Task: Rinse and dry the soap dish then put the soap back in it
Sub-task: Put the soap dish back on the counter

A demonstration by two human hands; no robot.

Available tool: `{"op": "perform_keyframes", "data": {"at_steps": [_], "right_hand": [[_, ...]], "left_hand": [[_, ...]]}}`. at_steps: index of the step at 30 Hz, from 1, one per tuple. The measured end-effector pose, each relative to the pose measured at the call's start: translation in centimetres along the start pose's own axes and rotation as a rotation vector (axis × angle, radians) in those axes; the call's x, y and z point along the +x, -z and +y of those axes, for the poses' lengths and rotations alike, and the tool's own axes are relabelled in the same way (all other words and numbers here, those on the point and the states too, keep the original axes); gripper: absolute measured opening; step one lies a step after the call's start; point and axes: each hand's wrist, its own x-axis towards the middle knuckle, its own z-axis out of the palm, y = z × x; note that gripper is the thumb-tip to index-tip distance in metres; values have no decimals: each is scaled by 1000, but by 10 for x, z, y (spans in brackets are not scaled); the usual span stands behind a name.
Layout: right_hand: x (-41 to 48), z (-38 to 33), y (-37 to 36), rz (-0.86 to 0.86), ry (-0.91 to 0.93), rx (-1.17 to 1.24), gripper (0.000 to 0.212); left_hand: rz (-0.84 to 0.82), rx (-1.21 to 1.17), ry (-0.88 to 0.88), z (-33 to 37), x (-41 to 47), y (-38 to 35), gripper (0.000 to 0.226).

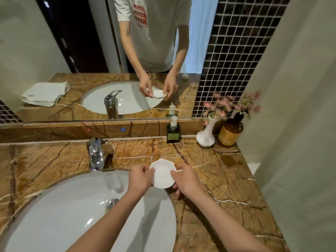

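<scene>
Your left hand (140,179) pinches the left rim of the white soap dish (162,174), thumb on top and the other fingers curled beneath it. Your right hand (187,180) grips the opposite rim the same way, thumb over the edge and fingertips (175,186) showing under the dish. Both grips are closed on the rim, so nothing is spread or free.

The dish hangs between your hands over the right edge of the white basin (72,206), where it meets the brown marble counter (227,179). It is empty, and no soap bar is visible.

It looks like you are at the rinse, or just either side of it; no water shows at the chrome faucet (95,155), and I cannot tell whether the dish is wet.

To rinse well, bring the dish left, under the spout and fully over the basin, so drips miss the marble. Keep one hand pinching the rim and free the other for the lever. Glazed ware is probably slick when wet, so hold firmly.

The hollow faces up toward you, tilted slightly, far edge higher. The scalloped outline is nearly round; any long axis runs roughly away from you, though I cannot say so firmly. A folded white towel (45,93) shows only in the mirror (81,42), so it lies on the counter out of direct view.
</scene>
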Motion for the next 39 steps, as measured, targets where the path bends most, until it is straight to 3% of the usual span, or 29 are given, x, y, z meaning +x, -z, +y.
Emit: {"op": "perform_keyframes", "data": {"at_steps": [7, 16, 29, 31, 36, 39], "right_hand": [[51, -21, -16, 92, -8, -91, 21], [99, -24, -28, 125, 20, -230, 16], [118, -19, -32, 82, 17, -240, 22], [118, -19, -32, 80, 17, -232, 17], [104, -20, -25, 84, 99, -222, 11], [77, -16, -14, 120, 194, -244, 34]], "left_hand": [[12, -127, 162, 8, 45, -4, 12], [37, 136, 142, 14, 81, -9, 12], [107, 287, 100, 5, 91, -22, 13], [111, 280, 83, 6, 90, -22, 8], [134, 402, -42, 8, 78, -17, 26], [128, 522, -220, 11, 59, -10, 33]]}}
